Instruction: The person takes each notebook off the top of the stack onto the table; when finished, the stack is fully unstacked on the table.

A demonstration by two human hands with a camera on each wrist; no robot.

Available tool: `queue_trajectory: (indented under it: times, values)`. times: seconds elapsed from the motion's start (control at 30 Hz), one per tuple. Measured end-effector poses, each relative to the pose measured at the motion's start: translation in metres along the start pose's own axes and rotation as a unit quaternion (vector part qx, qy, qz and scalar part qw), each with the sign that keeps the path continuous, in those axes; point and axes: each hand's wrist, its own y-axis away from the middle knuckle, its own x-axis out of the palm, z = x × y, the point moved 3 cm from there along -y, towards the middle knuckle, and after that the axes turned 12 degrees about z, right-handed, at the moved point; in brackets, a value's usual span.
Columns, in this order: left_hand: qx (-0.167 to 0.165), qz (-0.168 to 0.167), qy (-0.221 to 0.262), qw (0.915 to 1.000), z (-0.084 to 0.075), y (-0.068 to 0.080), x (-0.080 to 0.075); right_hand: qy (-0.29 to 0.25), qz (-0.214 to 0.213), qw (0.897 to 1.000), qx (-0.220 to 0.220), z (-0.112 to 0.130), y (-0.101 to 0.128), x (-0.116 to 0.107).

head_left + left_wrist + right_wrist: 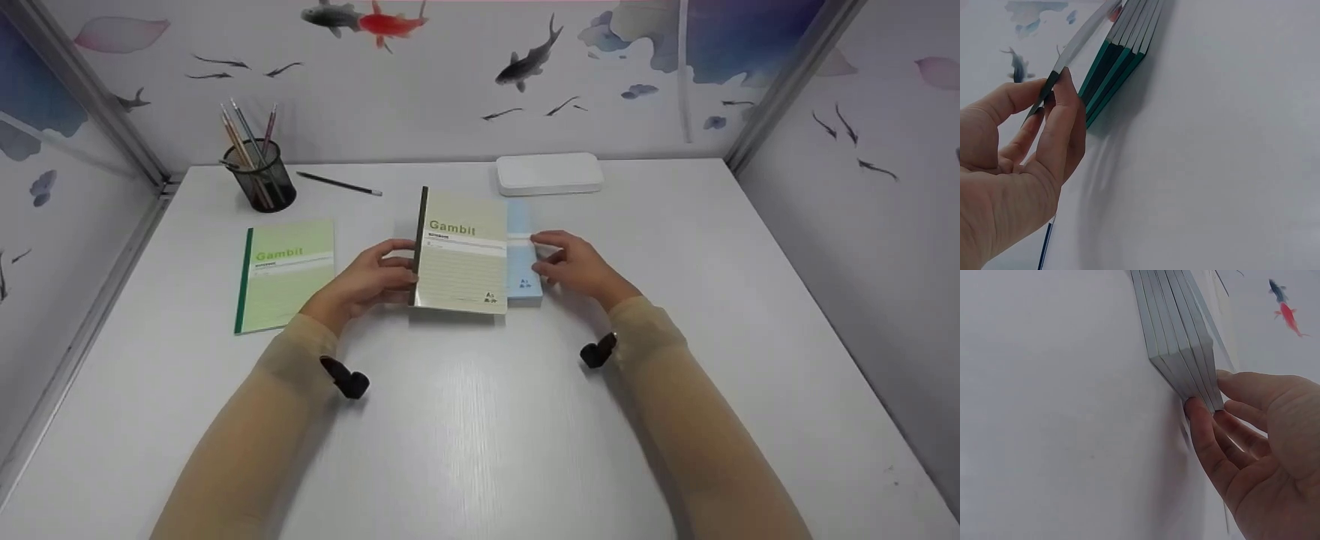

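Between both hands sits a notebook stack [517,262]; left hand [367,281] pinches the top notebook [459,255], right hand [577,266] grips the stack's edge.

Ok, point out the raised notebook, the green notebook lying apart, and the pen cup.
Raised notebook [459,262], head view: middle of its front cover.
Green notebook [289,281], head view: middle of its cover, flat on the table.
Pen cup [266,184], head view: its black mesh wall.

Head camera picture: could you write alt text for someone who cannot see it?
Two hands hold a small stack of notebooks on a white table, the left hand at the spine edge, the right hand at the opposite edge. Another green notebook lies to the left, behind it a pencil cup, a loose pencil and a white box.
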Motion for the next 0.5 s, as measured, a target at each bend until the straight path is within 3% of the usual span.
queue_trajectory:
  times: [0.5]
  values:
    - [0.015,-0.045,0.028,0.9985,0.0,0.049,-0.049,-0.003,-0.005,1.0,0.01,0.002,0.004,0.002]
